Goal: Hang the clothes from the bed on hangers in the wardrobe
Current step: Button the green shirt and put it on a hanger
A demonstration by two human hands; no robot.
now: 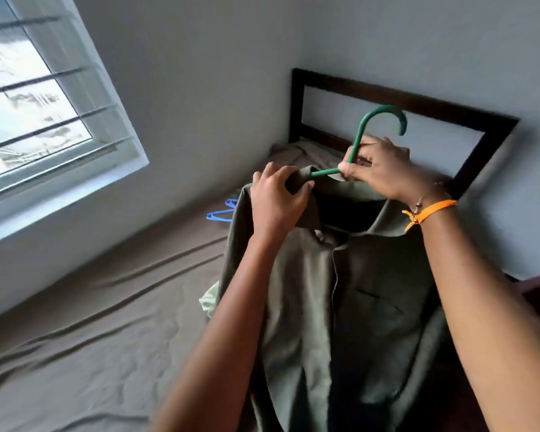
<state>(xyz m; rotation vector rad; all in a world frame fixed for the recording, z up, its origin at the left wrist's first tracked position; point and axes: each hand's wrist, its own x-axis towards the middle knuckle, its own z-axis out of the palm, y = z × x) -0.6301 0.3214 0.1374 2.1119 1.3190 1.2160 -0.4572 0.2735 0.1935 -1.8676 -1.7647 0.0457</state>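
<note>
An olive green shirt (340,307) hangs in front of me above the bed (91,322), its front facing me. A green plastic hanger (360,132) sits inside its collar, hook pointing up and to the right. My right hand (384,169) pinches the hanger at the base of the hook. My left hand (275,201) grips the shirt's left shoulder and collar over the hanger's arm. A pale green garment (208,302) peeks out from behind the shirt on the bed.
Blue hangers (222,212) lie on the brown sheet behind the shirt. A dark wooden headboard (402,101) stands against the grey wall. A barred window (41,98) is at the left. The wardrobe is out of view.
</note>
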